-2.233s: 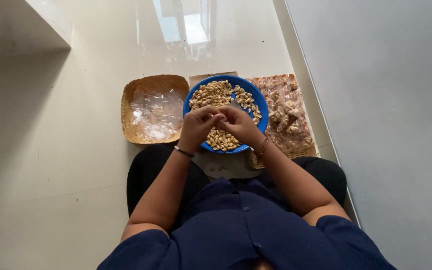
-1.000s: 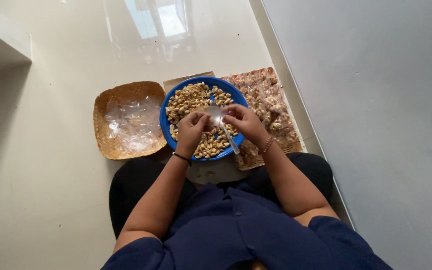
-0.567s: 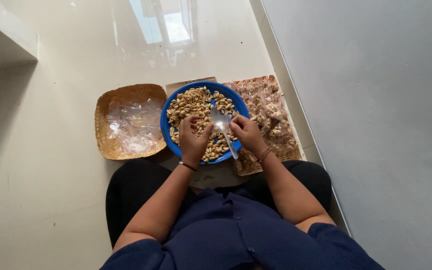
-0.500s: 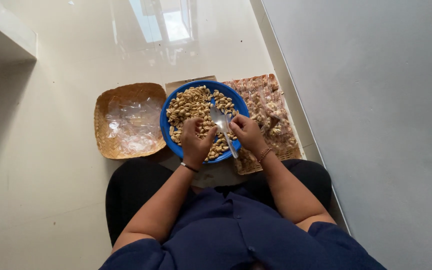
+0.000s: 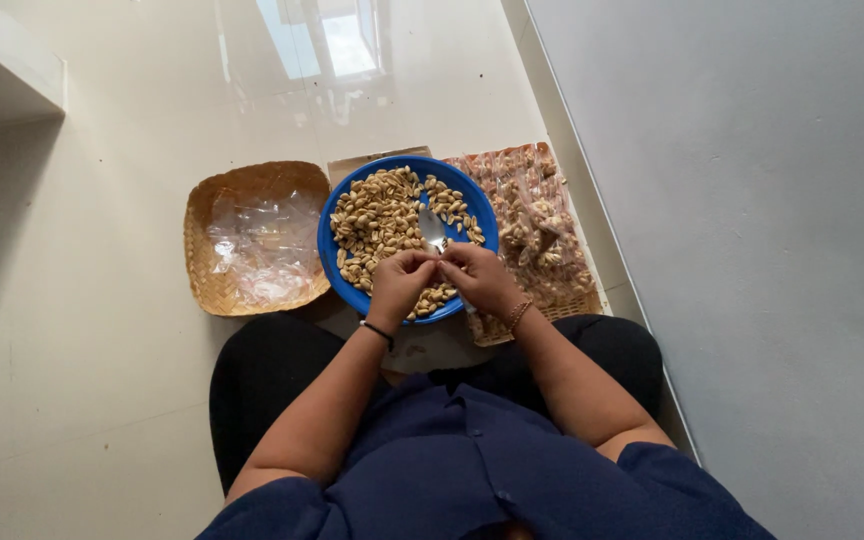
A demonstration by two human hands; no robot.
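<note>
Blue plastic, the bowl of peanuts is sitting on the floor before the seated person. Both hands, left hand and right hand, are meeting over its near rim, fingers pinched together on something too small to tell. A spoon is lying among the peanuts; a woven tray of clear bags is lying just left.

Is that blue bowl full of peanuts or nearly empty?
Fairly full. Peanuts cover most of the blue bowl, though bare blue shows around a spoon. How deep the layer is cannot be told.
</note>
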